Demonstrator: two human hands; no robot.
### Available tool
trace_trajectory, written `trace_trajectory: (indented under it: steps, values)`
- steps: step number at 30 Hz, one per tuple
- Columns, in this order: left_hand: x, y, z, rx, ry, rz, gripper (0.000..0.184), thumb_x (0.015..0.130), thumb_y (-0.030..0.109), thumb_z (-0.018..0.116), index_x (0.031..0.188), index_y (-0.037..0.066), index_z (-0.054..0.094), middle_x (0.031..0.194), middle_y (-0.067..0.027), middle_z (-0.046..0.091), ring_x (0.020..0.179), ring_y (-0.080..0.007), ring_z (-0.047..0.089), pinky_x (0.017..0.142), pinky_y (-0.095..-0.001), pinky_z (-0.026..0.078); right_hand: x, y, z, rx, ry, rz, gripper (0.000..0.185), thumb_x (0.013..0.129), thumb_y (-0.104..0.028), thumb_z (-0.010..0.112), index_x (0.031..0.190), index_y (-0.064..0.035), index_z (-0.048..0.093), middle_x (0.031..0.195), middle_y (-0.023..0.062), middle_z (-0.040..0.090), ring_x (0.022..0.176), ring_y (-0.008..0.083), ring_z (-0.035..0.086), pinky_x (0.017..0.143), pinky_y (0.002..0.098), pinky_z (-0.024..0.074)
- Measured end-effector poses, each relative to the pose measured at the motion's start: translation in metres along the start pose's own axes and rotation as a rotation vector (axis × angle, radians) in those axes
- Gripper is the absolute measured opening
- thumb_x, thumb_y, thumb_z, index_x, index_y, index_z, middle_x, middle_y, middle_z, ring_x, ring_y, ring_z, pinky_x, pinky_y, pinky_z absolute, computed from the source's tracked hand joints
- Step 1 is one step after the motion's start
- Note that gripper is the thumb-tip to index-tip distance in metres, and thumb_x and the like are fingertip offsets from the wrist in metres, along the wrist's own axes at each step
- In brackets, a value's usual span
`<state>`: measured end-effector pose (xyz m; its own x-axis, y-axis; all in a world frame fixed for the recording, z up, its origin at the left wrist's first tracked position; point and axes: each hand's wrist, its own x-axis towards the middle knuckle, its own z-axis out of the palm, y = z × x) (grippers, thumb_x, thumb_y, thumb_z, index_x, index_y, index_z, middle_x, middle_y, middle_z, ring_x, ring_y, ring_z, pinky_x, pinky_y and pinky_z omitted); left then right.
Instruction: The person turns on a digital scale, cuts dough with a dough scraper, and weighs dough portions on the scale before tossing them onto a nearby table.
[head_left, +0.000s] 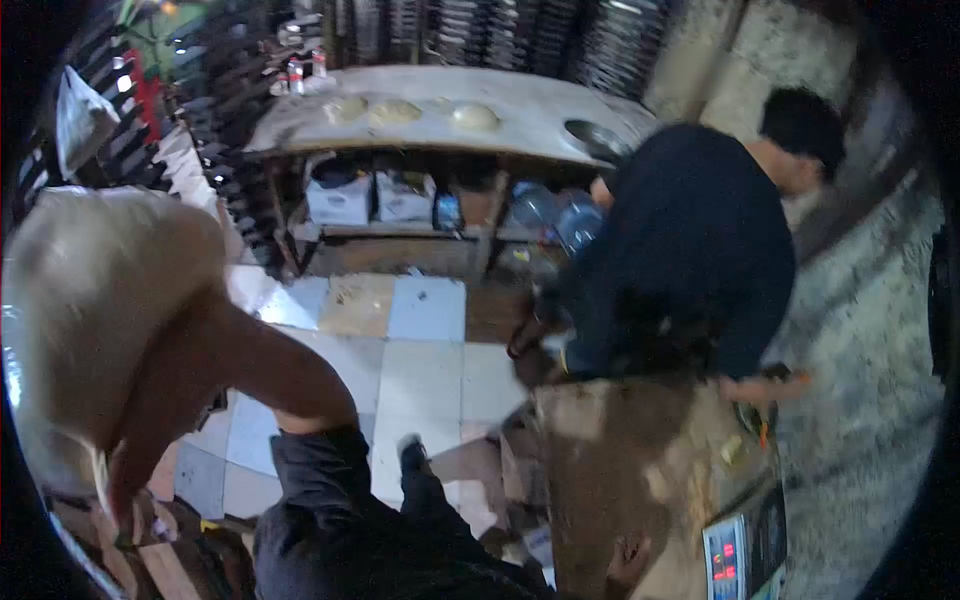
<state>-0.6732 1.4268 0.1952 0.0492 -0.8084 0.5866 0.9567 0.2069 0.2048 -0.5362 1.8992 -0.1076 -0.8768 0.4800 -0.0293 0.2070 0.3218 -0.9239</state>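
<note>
A big, pale, smooth mass of dough fills the left side, blurred by motion. My left hand curls round its lower part with the arm pressed along its front, and the fingertips are smeared or hidden. Low in the view, my right hand rests at the brown wooden table, its fingers apart and nothing seen in them. To the right of that hand stands a scale with red lit digits.
A person in dark clothes bends over the wooden table's far end. Beyond the tiled floor, a long pale table bears three dough pieces and a dark round pan. Boxes and plastic bottles sit beneath.
</note>
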Motion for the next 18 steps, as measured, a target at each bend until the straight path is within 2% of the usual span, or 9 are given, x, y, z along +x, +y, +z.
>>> trace_trajectory:
  steps: [3, 5, 7, 11, 12, 13, 14, 16, 18]
  values:
    - [0.096, -0.078, 0.008, 0.074, -0.058, 0.163, 0.092, 0.073, 0.069, 0.04, 0.133, 0.002, 0.021, 0.132, -0.0236, 0.025, 0.122, -0.0365, 0.029, 0.103, -0.0454, 0.022, 0.076, -0.056, 0.119, 0.04, -0.122, -0.094, 0.051, 0.086, -0.009, 0.049, 0.133, -0.0079, 0.028, 0.113, 0.0188, 0.048, 0.097, 0.0228, 0.051, 0.084, 0.0318, 0.0424]
    - [0.156, -0.129, 0.023, 0.125, -0.091, 0.246, 0.089, 0.074, 0.067, 0.04, 0.132, 0.002, 0.022, 0.131, -0.023, 0.026, 0.121, -0.0359, 0.03, 0.102, -0.0448, 0.022, 0.108, -0.1, 0.184, -0.073, -0.156, -0.124, 0.052, 0.087, -0.005, 0.047, 0.135, -0.0084, 0.026, 0.114, 0.0182, 0.047, 0.095, 0.0215, 0.051, 0.082, 0.0309, 0.0434]
    - [0.207, -0.176, 0.043, 0.165, -0.124, 0.328, 0.086, 0.075, 0.064, 0.041, 0.131, 0.002, 0.023, 0.13, -0.0223, 0.027, 0.12, -0.0352, 0.03, 0.102, -0.0442, 0.023, 0.138, -0.133, 0.247, 0.006, -0.183, -0.195, 0.056, 0.087, -0.004, 0.047, 0.136, -0.0097, 0.021, 0.122, 0.0185, 0.041, 0.097, 0.0229, 0.05, 0.082, 0.0332, 0.0437]
    - [0.291, -0.269, 0.084, 0.245, -0.171, 0.515, 0.081, 0.076, 0.06, 0.043, 0.13, 0.002, 0.026, 0.128, -0.0211, 0.029, 0.119, -0.034, 0.032, 0.101, -0.0429, 0.024, 0.17, -0.15, 0.342, -0.078, -0.261, -0.075, 0.056, 0.087, -0.007, 0.049, 0.136, -0.0096, 0.021, 0.127, 0.0194, 0.035, 0.099, 0.0237, 0.05, 0.084, 0.0341, 0.043]
    - [0.308, -0.292, 0.094, 0.267, -0.183, 0.562, 0.079, 0.077, 0.059, 0.043, 0.129, 0.002, 0.026, 0.128, -0.0208, 0.029, 0.119, -0.0337, 0.032, 0.1, -0.0426, 0.024, 0.178, -0.148, 0.363, -0.165, -0.312, 0.027, 0.056, 0.087, -0.008, 0.049, 0.136, -0.0093, 0.021, 0.128, 0.0197, 0.034, 0.1, 0.0238, 0.05, 0.084, 0.0343, 0.0431]
    - [0.323, -0.318, 0.102, 0.29, -0.189, 0.605, 0.078, 0.077, 0.057, 0.044, 0.129, 0.002, 0.027, 0.127, -0.0205, 0.03, 0.118, -0.0333, 0.032, 0.1, -0.0423, 0.024, 0.184, -0.14, 0.383, -0.254, -0.361, 0.127, 0.056, 0.087, -0.009, 0.05, 0.136, -0.0091, 0.022, 0.129, 0.0201, 0.033, 0.1, 0.0239, 0.049, 0.084, 0.0346, 0.0431]
    - [0.334, -0.341, 0.113, 0.305, -0.196, 0.65, 0.076, 0.078, 0.056, 0.044, 0.129, 0.002, 0.028, 0.127, -0.0202, 0.03, 0.118, -0.033, 0.032, 0.1, -0.0419, 0.024, 0.199, -0.101, 0.401, -0.262, -0.401, 0.131, 0.06, 0.086, -0.013, 0.053, 0.136, -0.0086, 0.021, 0.128, 0.0191, 0.034, 0.1, 0.0241, 0.049, 0.085, 0.036, 0.0429]
    - [0.356, -0.388, 0.13, 0.326, -0.198, 0.719, 0.073, 0.079, 0.054, 0.045, 0.128, 0.002, 0.029, 0.125, -0.0195, 0.031, 0.117, -0.0324, 0.033, 0.099, -0.0413, 0.025, 0.216, -0.057, 0.44, -0.437, -0.315, 0.167, 0.059, 0.082, -0.019, 0.059, 0.13, -0.0043, 0.03, 0.121, 0.0196, 0.043, 0.093, 0.0227, 0.054, 0.081, 0.0316, 0.0436]
    - [0.374, -0.431, 0.147, 0.349, -0.188, 0.81, 0.07, 0.08, 0.051, 0.046, 0.127, 0.002, 0.03, 0.124, -0.0189, 0.032, 0.116, -0.0318, 0.034, 0.099, -0.0407, 0.025, 0.265, 0.116, 0.476, -0.351, -0.405, 0.392, 0.053, 0.082, -0.025, 0.056, 0.126, -0.0056, 0.033, 0.113, 0.019, 0.048, 0.086, 0.0282, 0.056, 0.077, 0.0357, 0.046]
